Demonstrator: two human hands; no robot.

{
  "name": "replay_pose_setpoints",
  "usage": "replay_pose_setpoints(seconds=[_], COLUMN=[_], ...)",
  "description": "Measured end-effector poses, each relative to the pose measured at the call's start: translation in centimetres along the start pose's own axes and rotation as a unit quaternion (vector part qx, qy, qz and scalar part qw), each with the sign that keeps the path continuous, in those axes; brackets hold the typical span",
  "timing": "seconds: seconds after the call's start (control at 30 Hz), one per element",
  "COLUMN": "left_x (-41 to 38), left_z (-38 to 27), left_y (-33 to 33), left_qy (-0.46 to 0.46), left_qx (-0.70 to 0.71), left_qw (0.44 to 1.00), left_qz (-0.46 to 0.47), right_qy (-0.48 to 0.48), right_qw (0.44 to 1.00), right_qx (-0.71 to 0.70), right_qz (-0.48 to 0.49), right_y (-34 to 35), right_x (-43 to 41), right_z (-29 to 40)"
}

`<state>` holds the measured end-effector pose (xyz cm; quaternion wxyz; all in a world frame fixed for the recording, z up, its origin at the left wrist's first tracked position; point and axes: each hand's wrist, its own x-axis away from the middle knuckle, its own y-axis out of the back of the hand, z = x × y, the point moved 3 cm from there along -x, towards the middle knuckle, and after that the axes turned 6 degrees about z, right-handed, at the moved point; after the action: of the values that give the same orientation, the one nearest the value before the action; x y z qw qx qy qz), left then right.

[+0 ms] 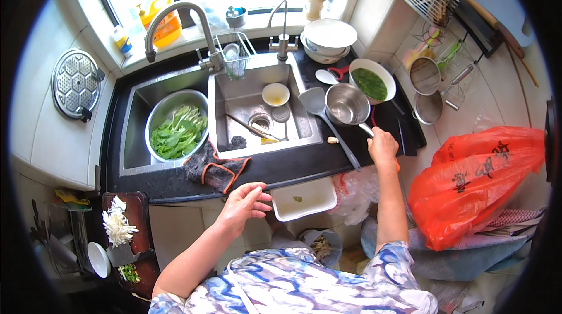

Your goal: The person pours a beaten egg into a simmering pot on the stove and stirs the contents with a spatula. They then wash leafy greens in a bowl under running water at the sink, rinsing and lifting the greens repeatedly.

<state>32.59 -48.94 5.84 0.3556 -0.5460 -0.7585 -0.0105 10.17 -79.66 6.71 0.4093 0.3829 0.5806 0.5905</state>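
Note:
My right hand [383, 146] grips the handle of a small steel saucepan [348, 104], which looks empty and sits on the black counter right of the sink. Between the pan and the sink basin [303, 125] lies a grey spatula [337, 138]. Just behind the pan is a white bowl of chopped greens in liquid [370, 82]. My left hand [248, 206] hovers in front of the counter edge, fingers apart and holding nothing, beside a white plastic tray [304, 199]. A steel bowl of leafy greens [178, 131] stands in the left basin, near a dark cloth with orange trim [215, 169].
A large faucet [193, 6] arches over the left basin. The right basin holds a small bowl [275, 95] and utensils. At the lower left, a cutting board [142, 226] bears sliced white vegetable and a cleaver. A red plastic bag [474, 182] bulges at the right; stacked bowls [330, 35] stand behind.

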Motion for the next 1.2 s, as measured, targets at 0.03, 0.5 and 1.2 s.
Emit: replay_pose_setpoints(seconds=[0.03, 0.5, 1.2], left_x=[0.0, 0.8, 39.7], left_z=[0.0, 0.5, 27.0], left_y=[0.1, 4.6, 3.6], left_qy=[-0.002, -0.06, -0.341], left_qx=[0.003, 0.087, 0.352], left_qw=[1.0, 0.991, 0.721], left_qz=[-0.001, -0.08, -0.49], right_qy=[-0.01, 0.329, 0.811], right_qw=[1.0, 0.9, 0.421], right_qx=[0.011, -0.268, -0.242], right_qz=[0.0, -0.097, 0.327], right_y=[0.1, 4.7, 6.9], right_x=[0.0, 2.8, 47.3], right_z=[0.1, 15.0, 37.9])
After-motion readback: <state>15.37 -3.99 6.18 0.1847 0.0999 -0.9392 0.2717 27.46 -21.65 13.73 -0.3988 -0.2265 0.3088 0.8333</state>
